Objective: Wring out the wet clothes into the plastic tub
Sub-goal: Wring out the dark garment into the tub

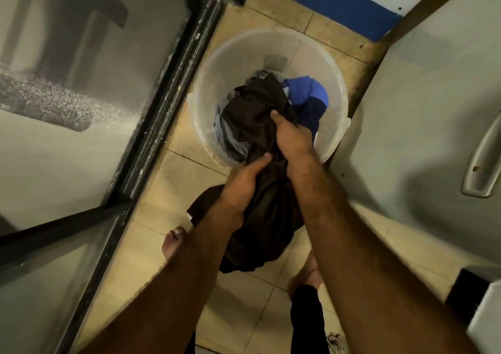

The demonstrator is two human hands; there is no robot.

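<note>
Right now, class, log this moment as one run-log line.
stage: wringing | left hand: gripping dark garment | right hand: gripping same garment | clear plastic tub: below, holds blue clothes

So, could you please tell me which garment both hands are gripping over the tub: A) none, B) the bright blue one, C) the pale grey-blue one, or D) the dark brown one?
D: the left hand and right hand both clutch the dark brown garment above the plastic tub; the bright blue garment lies inside untouched.
</note>
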